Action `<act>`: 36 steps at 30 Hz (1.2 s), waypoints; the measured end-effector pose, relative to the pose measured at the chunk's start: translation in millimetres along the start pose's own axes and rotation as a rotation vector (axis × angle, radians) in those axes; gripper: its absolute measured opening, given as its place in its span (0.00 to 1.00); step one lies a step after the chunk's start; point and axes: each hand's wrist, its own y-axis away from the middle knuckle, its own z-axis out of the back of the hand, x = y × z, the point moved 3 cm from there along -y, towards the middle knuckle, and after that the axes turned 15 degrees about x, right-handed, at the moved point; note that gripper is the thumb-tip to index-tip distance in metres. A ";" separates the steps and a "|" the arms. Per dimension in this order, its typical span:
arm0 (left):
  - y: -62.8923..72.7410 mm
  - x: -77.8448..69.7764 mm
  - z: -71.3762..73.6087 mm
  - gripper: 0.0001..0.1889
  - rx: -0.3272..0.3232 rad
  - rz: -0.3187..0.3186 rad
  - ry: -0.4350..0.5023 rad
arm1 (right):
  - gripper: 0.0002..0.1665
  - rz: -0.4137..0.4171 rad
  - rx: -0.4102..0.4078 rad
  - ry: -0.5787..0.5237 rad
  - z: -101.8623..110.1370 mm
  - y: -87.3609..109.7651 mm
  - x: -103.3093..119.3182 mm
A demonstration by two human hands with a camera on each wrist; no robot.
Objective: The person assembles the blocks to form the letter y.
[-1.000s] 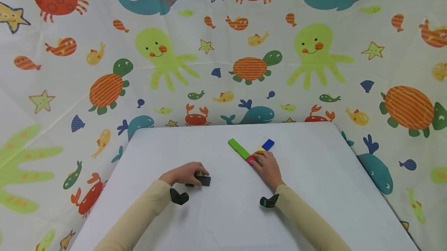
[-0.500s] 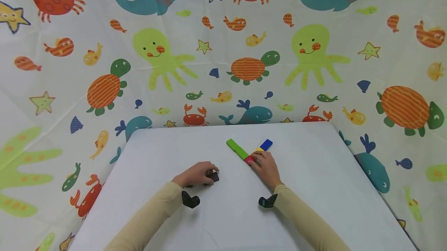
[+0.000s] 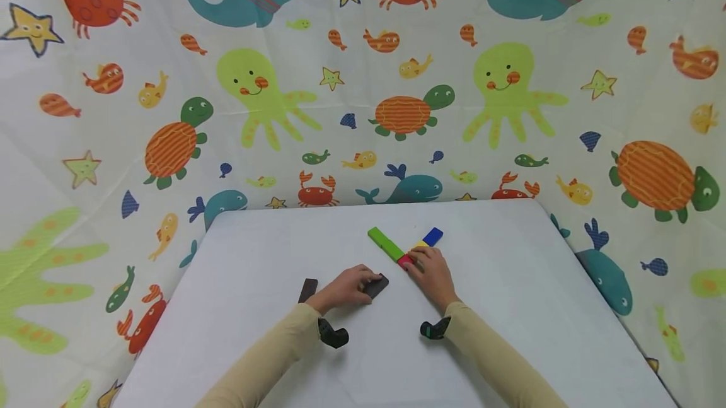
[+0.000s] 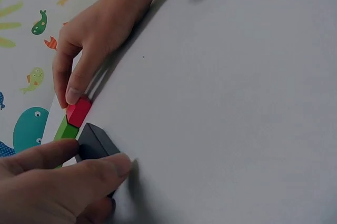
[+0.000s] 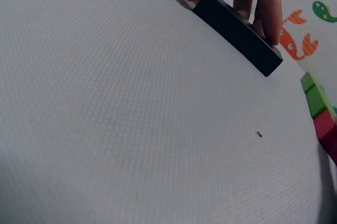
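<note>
1. While I watch remotely, the left hand pinches a dark block between thumb and fingers, near the red block.
2. The right hand has its fingers narrow, holding the red block, which meets a green block.
3. Second dark block: just beside the left hand.

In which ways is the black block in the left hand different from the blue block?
The black block is dark; the blue block is bright.
The left hand grips the black block, while no hand touches the blue block.
The black block is nearer to the person; the blue block is farther away.
Both look rectangular.
</note>
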 end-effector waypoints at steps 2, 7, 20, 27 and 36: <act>-1.4 0.2 -0.5 0.26 -0.003 -0.013 0.012 | 0.20 0.007 -0.012 0.004 0.8 0.2 0.0; -4.9 -3.2 -0.9 0.25 -0.009 -0.047 0.054 | 0.20 0.004 -0.012 0.004 -0.6 0.7 -1.4; -23.1 -7.0 -0.8 0.23 -0.031 -0.046 0.066 | 0.21 -0.014 0.019 0.016 0.5 1.0 -1.8; -29.4 -7.6 2.2 0.23 -0.038 -0.023 0.059 | 0.20 -0.001 0.015 0.013 0.6 -2.2 -3.9; -30.3 -4.7 -0.8 0.24 -0.036 -0.017 0.080 | 0.20 -0.010 0.015 0.007 0.5 -0.1 -3.3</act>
